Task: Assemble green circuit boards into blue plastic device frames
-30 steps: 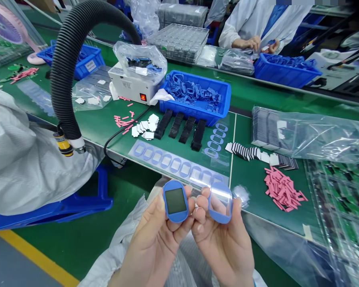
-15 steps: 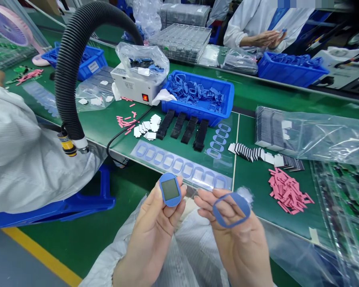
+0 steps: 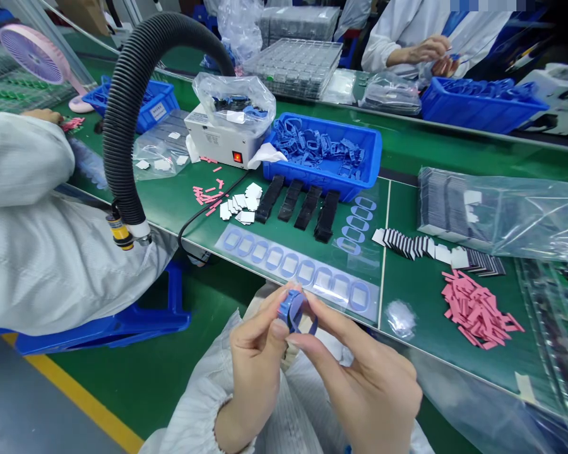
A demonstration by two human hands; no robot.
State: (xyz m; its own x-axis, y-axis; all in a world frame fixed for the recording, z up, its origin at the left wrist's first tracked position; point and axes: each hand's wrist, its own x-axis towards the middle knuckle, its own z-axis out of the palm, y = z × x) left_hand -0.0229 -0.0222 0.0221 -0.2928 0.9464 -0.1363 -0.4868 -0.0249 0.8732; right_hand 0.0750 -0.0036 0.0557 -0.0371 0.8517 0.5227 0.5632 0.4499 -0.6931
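Note:
My left hand (image 3: 258,359) and my right hand (image 3: 360,378) meet just in front of the bench edge. Between the fingertips of my left hand, a blue-rimmed module (image 3: 288,309) stands nearly edge-on, so its dark screen is hidden. My right thumb and fingers pinch a thin blue-bordered film frame (image 3: 313,326) against it. The two pieces touch or overlap, and my fingers hide much of both. Just beyond my hands lies a transparent sheet of blue oval frames (image 3: 298,271).
A blue bin of blue parts (image 3: 322,129) stands behind black strips (image 3: 307,211). Pink strips (image 3: 478,309) and white pads (image 3: 239,205) lie on the green bench (image 3: 407,151). A black corrugated hose (image 3: 132,107) arches at left, beside a co-worker's white sleeve (image 3: 28,221). Another person's hands (image 3: 430,57) work at the far bench.
My hands have moved together from apart. The module has turned from face-up to nearly edge-on, and the film frame has come against it.

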